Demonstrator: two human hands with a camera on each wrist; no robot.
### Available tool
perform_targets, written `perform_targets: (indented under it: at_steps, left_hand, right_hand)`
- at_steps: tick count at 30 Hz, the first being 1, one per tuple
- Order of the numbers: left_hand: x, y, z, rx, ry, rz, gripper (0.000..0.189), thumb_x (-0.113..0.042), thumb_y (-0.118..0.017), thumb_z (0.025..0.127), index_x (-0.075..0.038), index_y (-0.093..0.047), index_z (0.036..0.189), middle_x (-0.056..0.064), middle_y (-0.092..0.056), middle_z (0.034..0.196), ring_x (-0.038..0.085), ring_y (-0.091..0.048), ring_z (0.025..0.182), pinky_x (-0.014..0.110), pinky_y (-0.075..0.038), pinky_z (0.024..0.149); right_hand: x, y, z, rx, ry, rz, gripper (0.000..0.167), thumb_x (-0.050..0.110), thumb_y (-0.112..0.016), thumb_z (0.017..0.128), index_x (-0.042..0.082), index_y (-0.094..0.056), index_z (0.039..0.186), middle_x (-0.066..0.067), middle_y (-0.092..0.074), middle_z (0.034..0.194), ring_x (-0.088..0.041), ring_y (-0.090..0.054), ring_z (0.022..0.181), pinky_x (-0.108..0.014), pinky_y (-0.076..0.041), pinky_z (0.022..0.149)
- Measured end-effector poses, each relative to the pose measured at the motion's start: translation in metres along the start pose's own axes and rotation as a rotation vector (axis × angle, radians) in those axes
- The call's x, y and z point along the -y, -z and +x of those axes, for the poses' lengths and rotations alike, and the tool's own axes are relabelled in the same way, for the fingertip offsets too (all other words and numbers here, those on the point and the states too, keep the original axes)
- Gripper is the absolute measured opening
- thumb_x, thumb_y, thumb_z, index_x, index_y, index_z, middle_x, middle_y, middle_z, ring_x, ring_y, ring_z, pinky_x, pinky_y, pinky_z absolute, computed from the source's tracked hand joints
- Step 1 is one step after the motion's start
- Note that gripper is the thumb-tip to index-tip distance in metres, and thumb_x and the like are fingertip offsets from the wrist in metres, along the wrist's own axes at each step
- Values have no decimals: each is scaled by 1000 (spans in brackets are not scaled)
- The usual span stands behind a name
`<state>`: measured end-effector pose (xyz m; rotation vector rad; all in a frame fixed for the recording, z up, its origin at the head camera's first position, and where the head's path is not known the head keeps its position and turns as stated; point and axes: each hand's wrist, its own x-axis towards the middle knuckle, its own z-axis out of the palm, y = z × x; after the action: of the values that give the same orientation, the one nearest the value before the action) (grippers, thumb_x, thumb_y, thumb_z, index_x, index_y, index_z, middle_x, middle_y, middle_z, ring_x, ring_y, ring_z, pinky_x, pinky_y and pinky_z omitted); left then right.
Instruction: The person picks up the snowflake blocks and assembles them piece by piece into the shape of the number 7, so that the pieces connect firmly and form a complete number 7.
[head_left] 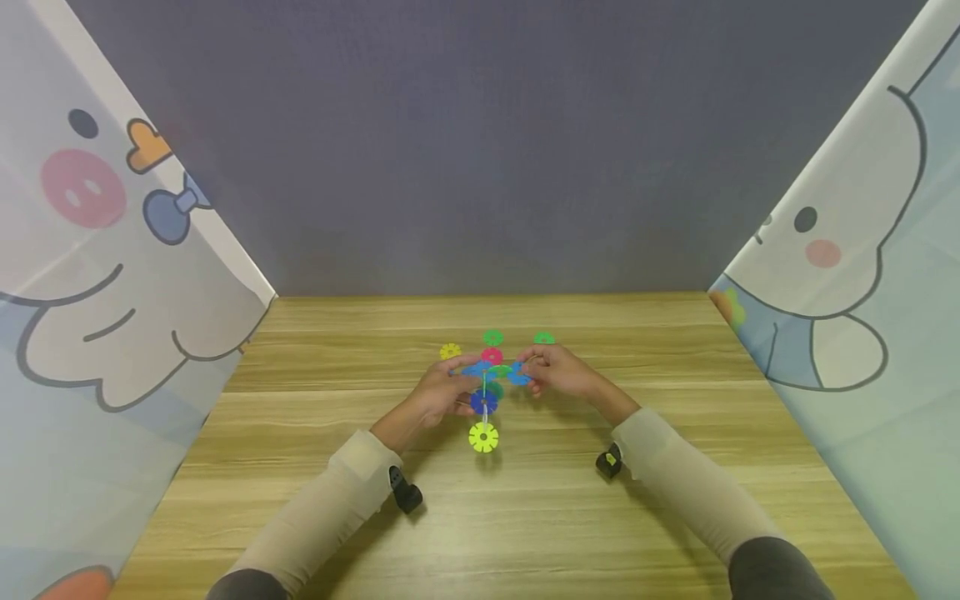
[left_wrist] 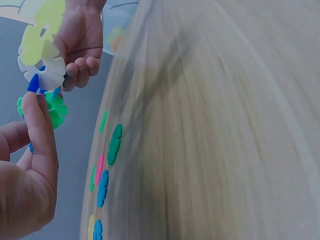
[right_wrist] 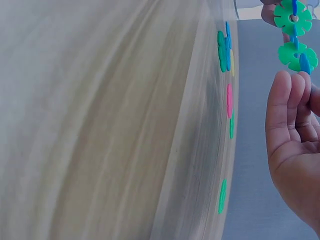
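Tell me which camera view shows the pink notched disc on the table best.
The head view: it looks down on the pink notched disc, showing its round face. Both wrist views catch it nearly edge-on, as a thin pink strip.

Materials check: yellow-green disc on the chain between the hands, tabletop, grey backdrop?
Yellow-green disc: likely moulded plastic, smooth; bright uniform colour, clean-cut slots.
Tabletop: wood or wood-look laminate, low sheen; long grain streaks, but the frames don't settle which.
Grey backdrop: possibly fabric or a fabric-covered panel, matte; faint mottled texture, no sharp reflections.
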<state>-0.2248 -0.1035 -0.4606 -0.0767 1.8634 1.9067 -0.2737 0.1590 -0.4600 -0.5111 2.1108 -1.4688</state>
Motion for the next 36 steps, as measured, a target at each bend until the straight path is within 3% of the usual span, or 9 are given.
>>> perform_targets:
  at_steps: [13,20,29,36]
  left_hand:
    - [1,-4,1,6,5,-18,60,-3,-63,97,-15,-46,154,0,-64,70,9,-64,59,22,-59,55]
    - [2,-6,2,-17,-2,18,56,-3,-63,98,-16,-50,152,1,-65,72,10,-66,59,20,-58,53]
    - [4,-7,2,-35,1,-3,58,-2,-64,97,-17,-50,152,1,-64,71,10,-64,58,23,-59,54]
    - [-4,-5,-4,-23,-11,28,56,-7,-64,98,-16,-50,151,2,-71,81,11,-70,64,23,-60,56]
  right_hand:
    - [-1,-5,-2,-51,13,13,24,3,-52,104,-9,-57,125,-6,-64,84,-13,-64,69,-33,-64,73]
    - [-1,-7,-2,-49,28,30,25,2,-53,103,-11,-57,125,-5,-66,84,-14,-67,69,-36,-65,75]
    - [3,-9,-1,-60,16,7,25,3,-53,104,-8,-58,125,-6,-66,85,-13,-66,68,-35,-65,73]
    - [9,-5,-1,-25,49,-59,27,10,-53,106,-6,-59,126,-23,-66,88,-13,-63,68,-37,-64,71]
